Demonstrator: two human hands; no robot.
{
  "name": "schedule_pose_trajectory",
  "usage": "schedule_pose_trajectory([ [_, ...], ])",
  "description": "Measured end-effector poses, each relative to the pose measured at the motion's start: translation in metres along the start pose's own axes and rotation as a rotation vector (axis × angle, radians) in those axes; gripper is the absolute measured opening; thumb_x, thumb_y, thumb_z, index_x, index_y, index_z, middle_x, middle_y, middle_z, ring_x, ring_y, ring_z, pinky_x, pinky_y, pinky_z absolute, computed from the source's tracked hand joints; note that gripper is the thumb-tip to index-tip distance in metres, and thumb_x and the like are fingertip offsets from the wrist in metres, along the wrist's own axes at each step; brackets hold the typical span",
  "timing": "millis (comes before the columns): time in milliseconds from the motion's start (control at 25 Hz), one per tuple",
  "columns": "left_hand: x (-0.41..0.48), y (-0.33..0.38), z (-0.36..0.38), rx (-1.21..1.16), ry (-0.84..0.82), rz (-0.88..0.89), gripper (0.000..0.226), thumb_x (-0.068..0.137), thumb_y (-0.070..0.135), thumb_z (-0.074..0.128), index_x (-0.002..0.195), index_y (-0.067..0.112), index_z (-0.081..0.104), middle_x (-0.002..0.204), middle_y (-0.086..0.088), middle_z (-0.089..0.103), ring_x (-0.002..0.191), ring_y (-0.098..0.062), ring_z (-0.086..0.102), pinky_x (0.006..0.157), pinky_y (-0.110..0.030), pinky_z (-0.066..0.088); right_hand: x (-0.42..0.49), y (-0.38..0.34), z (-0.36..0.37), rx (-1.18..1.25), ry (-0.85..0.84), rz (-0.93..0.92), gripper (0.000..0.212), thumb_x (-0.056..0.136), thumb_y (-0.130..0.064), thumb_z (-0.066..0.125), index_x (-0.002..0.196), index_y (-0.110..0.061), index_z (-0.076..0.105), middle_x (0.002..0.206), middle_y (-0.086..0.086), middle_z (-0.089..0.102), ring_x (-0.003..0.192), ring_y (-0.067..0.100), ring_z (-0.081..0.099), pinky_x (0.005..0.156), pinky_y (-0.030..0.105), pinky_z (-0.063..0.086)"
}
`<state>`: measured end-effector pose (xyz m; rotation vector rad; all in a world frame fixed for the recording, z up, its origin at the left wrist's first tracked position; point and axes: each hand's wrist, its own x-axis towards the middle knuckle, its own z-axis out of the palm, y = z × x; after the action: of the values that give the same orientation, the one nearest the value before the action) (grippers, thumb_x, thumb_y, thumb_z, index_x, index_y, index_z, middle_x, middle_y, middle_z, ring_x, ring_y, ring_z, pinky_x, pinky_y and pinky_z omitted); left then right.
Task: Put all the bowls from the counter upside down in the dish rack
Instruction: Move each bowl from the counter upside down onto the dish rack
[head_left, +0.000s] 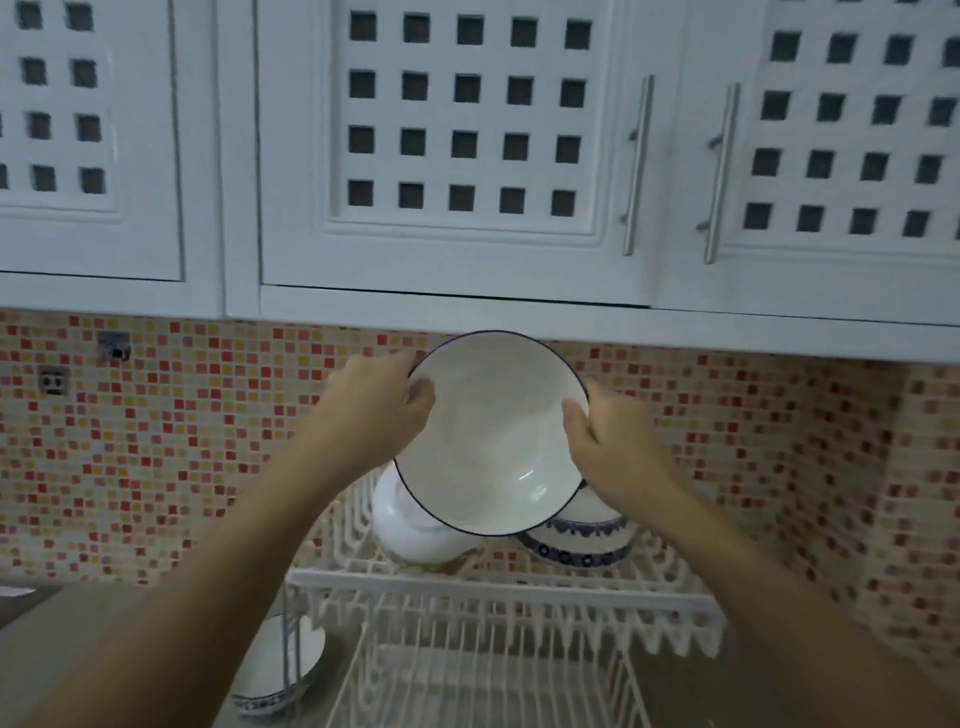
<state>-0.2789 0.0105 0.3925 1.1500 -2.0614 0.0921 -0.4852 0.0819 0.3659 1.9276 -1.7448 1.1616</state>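
Note:
A white bowl with a thin dark rim (493, 431) is held up above the white wire dish rack (498, 587), tilted so its inside faces me. My left hand (384, 410) grips its left rim and my right hand (608, 447) grips its right rim. Below it, on the rack's upper tier, a plain white bowl (410, 530) lies upside down at the left, and a blue-patterned bowl (582, 540) lies upside down at the right. Another blue-patterned bowl (280, 670) stands on the counter left of the rack, partly hidden by my left forearm.
White wall cupboards with metal handles (636, 166) hang just above the raised bowl. A mosaic tile backsplash (156, 441) with a socket (54, 382) runs behind the rack. The rack's lower tier (488, 680) shows bare wires. The grey counter (62, 639) lies at the left.

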Motion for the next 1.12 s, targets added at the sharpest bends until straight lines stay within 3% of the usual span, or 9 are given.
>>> schedule_pose_trajectory([
  [80, 0.015, 0.030, 0.008, -0.027, -0.059, 0.052, 0.021, 0.089, 0.020, 0.041, 0.103, 0.017, 0.056, 0.086, -0.011, 0.062, 0.080, -0.033, 0.058, 0.062, -0.032, 0.041, -0.003, 0.020, -0.019, -0.054, 0.075, -0.089, 0.028, 0.101, -0.016, 0.035, 0.115, -0.005, 0.057, 0.076, -0.007, 0.055, 0.064, 0.004, 0.047, 0.058, 0.012, 0.030],
  [200, 0.027, 0.063, 0.018, -0.144, -0.120, 0.137, 0.024, 0.088, 0.010, 0.040, 0.106, 0.018, 0.054, 0.092, -0.012, 0.063, 0.082, -0.030, 0.058, 0.059, -0.029, 0.042, -0.005, 0.045, -0.039, -0.149, 0.220, -0.164, 0.037, 0.098, -0.014, 0.038, 0.130, -0.003, 0.051, 0.116, 0.013, 0.065, 0.094, 0.027, 0.065, 0.078, 0.030, 0.050],
  [320, 0.029, 0.081, 0.035, -0.231, -0.167, 0.214, 0.053, 0.087, 0.002, 0.041, 0.135, 0.025, 0.038, 0.104, -0.012, 0.064, 0.085, -0.027, 0.057, 0.065, -0.031, 0.044, -0.010, 0.072, -0.049, -0.328, 0.267, -0.299, 0.043, 0.094, -0.019, 0.039, 0.128, 0.003, 0.054, 0.115, 0.020, 0.067, 0.076, 0.034, 0.071, 0.054, 0.037, 0.059],
  [440, 0.025, 0.087, 0.069, -0.191, -0.064, 0.301, 0.057, 0.091, 0.005, 0.041, 0.142, 0.027, 0.030, 0.120, -0.014, 0.061, 0.093, -0.030, 0.057, 0.070, -0.031, 0.039, -0.013, 0.098, -0.050, -0.204, 0.165, -0.193, 0.055, 0.095, -0.030, 0.049, 0.145, -0.011, 0.034, 0.133, 0.014, 0.057, 0.098, 0.032, 0.067, 0.074, 0.042, 0.059],
  [560, 0.026, 0.088, 0.092, -0.209, 0.009, 0.367, 0.057, 0.093, 0.018, 0.048, 0.144, 0.029, 0.025, 0.132, -0.009, 0.053, 0.105, -0.027, 0.058, 0.082, -0.035, 0.045, -0.006, 0.117, -0.047, -0.099, -0.033, -0.011, 0.078, 0.090, -0.018, 0.059, 0.151, -0.022, 0.011, 0.135, 0.012, 0.055, 0.108, 0.032, 0.060, 0.086, 0.042, 0.052],
  [760, 0.041, 0.081, 0.093, -0.469, -0.542, 0.360, 0.093, 0.080, 0.034, 0.071, 0.144, 0.042, 0.003, 0.132, 0.003, 0.042, 0.110, -0.016, 0.056, 0.098, -0.036, 0.049, -0.001, 0.132, -0.033, -0.250, 0.024, -0.110, 0.075, 0.084, -0.004, 0.063, 0.148, -0.011, 0.024, 0.144, 0.016, 0.045, 0.097, 0.041, 0.063, 0.074, 0.040, 0.052],
  [880, 0.054, 0.084, 0.097, -0.414, -0.640, 0.302, 0.088, 0.073, 0.047, 0.073, 0.139, 0.040, 0.016, 0.123, 0.004, 0.051, 0.103, -0.016, 0.062, 0.090, -0.036, 0.056, -0.007, 0.141, -0.014, -0.266, 0.003, -0.170, 0.071, 0.085, -0.008, 0.062, 0.147, -0.009, 0.026, 0.149, 0.015, 0.037, 0.080, 0.044, 0.066, 0.064, 0.043, 0.056],
  [1000, 0.062, 0.085, 0.110, -0.311, -0.657, 0.261, 0.081, 0.068, 0.052, 0.076, 0.130, 0.032, 0.027, 0.115, 0.000, 0.057, 0.099, -0.019, 0.064, 0.087, -0.041, 0.057, -0.006, 0.155, -0.002, -0.187, -0.062, -0.103, 0.077, 0.088, -0.014, 0.060, 0.150, -0.020, 0.015, 0.157, 0.007, 0.022, 0.112, 0.042, 0.057, 0.091, 0.057, 0.050],
  [1120, 0.061, 0.079, 0.128, -0.258, -0.663, 0.243, 0.080, 0.068, 0.052, 0.075, 0.126, 0.030, 0.025, 0.127, -0.004, 0.050, 0.104, -0.023, 0.059, 0.087, -0.041, 0.056, -0.003, 0.171, -0.001, -0.097, -0.307, -0.094, 0.099, 0.080, -0.028, 0.069, 0.149, -0.032, -0.002, 0.161, -0.004, 0.003, 0.143, 0.025, 0.023, 0.114, 0.049, 0.031],
])
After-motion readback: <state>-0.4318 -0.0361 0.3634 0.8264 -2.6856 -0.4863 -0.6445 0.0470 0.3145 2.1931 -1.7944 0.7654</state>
